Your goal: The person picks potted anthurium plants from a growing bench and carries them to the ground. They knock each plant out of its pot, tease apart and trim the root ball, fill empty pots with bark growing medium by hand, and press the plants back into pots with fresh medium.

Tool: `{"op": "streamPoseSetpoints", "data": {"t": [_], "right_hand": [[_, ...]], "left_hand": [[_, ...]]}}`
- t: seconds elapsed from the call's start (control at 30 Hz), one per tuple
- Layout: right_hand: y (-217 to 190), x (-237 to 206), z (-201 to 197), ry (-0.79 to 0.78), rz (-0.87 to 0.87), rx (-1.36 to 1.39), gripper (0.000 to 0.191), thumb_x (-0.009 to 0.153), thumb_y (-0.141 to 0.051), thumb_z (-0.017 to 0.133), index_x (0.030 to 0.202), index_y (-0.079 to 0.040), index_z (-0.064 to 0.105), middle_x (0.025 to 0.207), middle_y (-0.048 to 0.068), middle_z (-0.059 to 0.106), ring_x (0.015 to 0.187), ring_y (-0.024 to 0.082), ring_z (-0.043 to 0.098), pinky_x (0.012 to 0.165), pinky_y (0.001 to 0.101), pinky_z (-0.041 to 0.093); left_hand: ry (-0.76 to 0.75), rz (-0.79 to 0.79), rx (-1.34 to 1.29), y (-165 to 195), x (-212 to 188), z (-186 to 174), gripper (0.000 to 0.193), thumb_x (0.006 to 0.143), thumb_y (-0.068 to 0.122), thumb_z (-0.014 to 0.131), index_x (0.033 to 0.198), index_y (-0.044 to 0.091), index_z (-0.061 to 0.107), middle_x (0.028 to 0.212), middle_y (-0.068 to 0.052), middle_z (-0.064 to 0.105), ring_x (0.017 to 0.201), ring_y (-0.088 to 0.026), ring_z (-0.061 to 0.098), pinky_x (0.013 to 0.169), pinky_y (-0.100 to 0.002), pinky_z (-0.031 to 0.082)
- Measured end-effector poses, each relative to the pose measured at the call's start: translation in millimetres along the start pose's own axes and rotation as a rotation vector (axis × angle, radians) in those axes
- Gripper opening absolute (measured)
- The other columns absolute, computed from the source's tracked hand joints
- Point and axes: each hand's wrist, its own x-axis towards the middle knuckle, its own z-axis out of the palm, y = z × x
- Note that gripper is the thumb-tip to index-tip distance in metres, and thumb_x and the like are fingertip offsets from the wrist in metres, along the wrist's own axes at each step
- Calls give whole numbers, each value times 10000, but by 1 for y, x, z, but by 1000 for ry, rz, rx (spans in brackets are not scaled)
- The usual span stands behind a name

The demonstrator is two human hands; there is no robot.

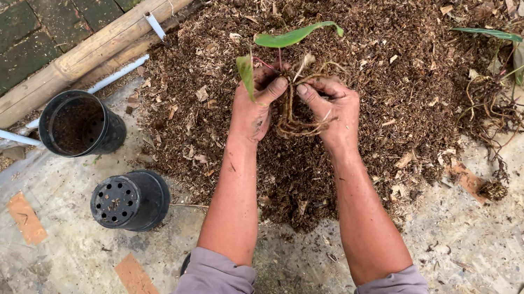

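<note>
Both my hands hold one small plant over a heap of brown bark mulch (362,57). My left hand (254,103) grips the plant (295,35) at its base, where green leaves rise upward. My right hand (333,113) closes on the plant's tangled pale roots (295,120), which hang between the two hands. Soil covers my fingers. Grey sleeves are pushed up at both elbows.
Two black plastic pots lie on their sides at left: one open toward me (78,125), one showing its perforated bottom (129,199). A bamboo pole (78,56) and a white pipe (8,136) border mossy bricks. Another uprooted plant (522,77) lies at upper right.
</note>
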Motion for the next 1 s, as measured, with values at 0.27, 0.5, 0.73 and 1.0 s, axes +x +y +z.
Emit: {"op": "streamPoseSetpoints", "data": {"t": [0.27, 0.5, 0.73, 1.0], "right_hand": [[11, 8, -9, -67, -104, -251, 92, 890, -133, 767, 830, -66, 745, 873, 29, 692, 831, 145, 633, 790, 373, 564], [25, 11, -6, 74, -534, -539, 37, 852, -114, 729, 819, -102, 720, 862, 11, 697, 788, 150, 621, 769, 414, 509], [40, 6, 6, 260, -406, -691, 176, 908, -128, 789, 766, -63, 708, 709, 79, 664, 679, 184, 593, 848, 399, 506], [17, 10, -22, 390, -166, -90, 96, 961, -129, 776, 886, -85, 735, 867, 49, 727, 779, 108, 674, 698, 268, 608]], "left_hand": [[-13, 0, 188, 4, -2, 1, 590, 723, 382, 899, 1179, 61, 706, 1140, -50, 765, 1173, -231, 661, 1105, -471, 486], [44, 9, 317, 1, -1, 5, 603, 724, 419, 890, 1180, 71, 705, 1152, -83, 750, 1155, -271, 659, 1075, -499, 504], [111, 113, 316, -13, 3, 5, 703, 688, 466, 912, 1210, 89, 631, 1326, -38, 625, 1364, -227, 451, 1149, -520, 279], [107, 20, -95, -3, 10, -12, 501, 765, 320, 917, 1153, 64, 729, 1133, -121, 736, 1127, -299, 616, 1072, -474, 425]]}}
